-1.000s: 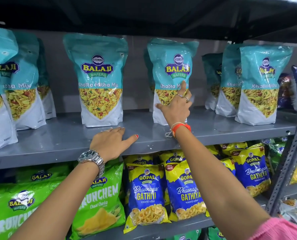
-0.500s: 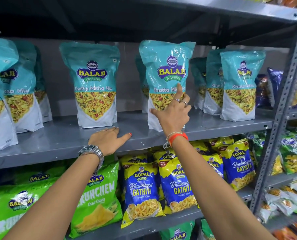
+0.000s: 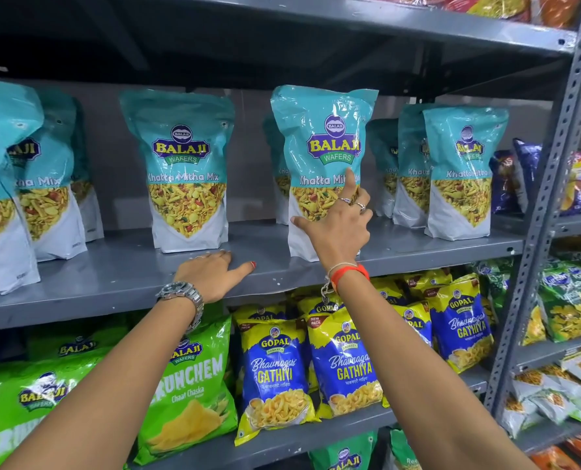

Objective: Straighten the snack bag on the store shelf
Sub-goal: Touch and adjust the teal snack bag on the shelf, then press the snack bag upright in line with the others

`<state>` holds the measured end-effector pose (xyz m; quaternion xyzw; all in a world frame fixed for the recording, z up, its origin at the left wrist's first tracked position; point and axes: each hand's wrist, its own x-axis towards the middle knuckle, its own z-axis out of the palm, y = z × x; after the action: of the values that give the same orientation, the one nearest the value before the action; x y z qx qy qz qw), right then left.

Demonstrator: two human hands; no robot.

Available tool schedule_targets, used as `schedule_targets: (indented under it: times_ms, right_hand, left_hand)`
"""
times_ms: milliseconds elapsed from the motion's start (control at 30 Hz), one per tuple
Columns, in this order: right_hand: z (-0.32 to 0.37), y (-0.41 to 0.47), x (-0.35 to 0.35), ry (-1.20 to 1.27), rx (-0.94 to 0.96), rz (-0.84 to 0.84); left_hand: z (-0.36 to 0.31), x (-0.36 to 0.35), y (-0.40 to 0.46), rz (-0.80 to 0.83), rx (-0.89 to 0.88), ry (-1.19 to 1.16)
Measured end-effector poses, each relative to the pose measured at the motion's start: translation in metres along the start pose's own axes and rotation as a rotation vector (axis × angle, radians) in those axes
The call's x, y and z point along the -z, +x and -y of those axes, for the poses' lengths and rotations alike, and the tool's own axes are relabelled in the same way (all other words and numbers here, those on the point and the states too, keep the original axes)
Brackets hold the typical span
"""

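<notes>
A teal-and-white Balaji Khatta Mitha Mix snack bag (image 3: 319, 130) stands upright near the front edge of the grey metal shelf (image 3: 112, 276). My right hand (image 3: 338, 227) is on its lower front. The thumb is hooked at the bag's left edge, the index finger points up over the label, and the other fingers wrap toward the right side. My left hand (image 3: 214, 274), with a watch on its wrist, lies flat on the shelf's front edge, left of the bag, holding nothing.
More teal Balaji bags stand on the same shelf: one (image 3: 189, 171) to the left, several at far left, and a group (image 3: 462, 171) to the right and behind. Green Crunchem (image 3: 187, 385) and blue Gathiya packs (image 3: 275, 374) fill the shelf below. A perforated upright post (image 3: 550, 198) stands at the right.
The held bag has come forward toward the shelf's front edge with my right hand on it. The view has shifted right and up. My left hand has stayed on the shelf edge.
</notes>
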<state>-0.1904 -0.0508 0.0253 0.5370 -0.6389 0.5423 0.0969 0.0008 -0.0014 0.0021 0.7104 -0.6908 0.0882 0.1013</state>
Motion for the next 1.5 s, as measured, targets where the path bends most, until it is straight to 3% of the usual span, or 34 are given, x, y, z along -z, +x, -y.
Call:
schedule_targets:
  times_ms: [200,333,500,633,733,867,1033,1500]
  right_hand:
    - [-0.003,-0.002,-0.003,-0.008,0.003,-0.030]
    - [0.007,-0.012,-0.009,0.044,-0.008,-0.153]
    - [0.044,-0.037,-0.022,0.204,0.221,-0.341]
    - [0.088,-0.060,-0.045,0.368,0.370,-0.220]
    - [0.104,-0.063,-0.057,0.309,0.354,-0.026]
    - [0.140,-0.063,-0.082,0.272,0.221,0.222]
    - [0.169,-0.058,-0.109,0.248,0.067,0.397]
    - [0.186,-0.067,-0.132,0.139,0.047,0.318]
  left_hand:
    - [0.004,-0.002,0.000,-0.008,-0.003,-0.030]
    - [0.016,-0.003,-0.006,-0.062,0.004,-0.049]
    - [0.050,0.002,-0.022,-0.067,0.078,-0.043]
    - [0.100,0.006,-0.035,-0.090,0.175,-0.064]
    - [0.120,0.007,-0.043,-0.054,0.196,-0.076]
    - [0.149,0.009,-0.048,-0.065,0.230,-0.076]
    - [0.151,0.007,-0.051,-0.160,0.203,0.010]
    - [0.155,0.005,-0.051,-0.204,0.166,0.012]
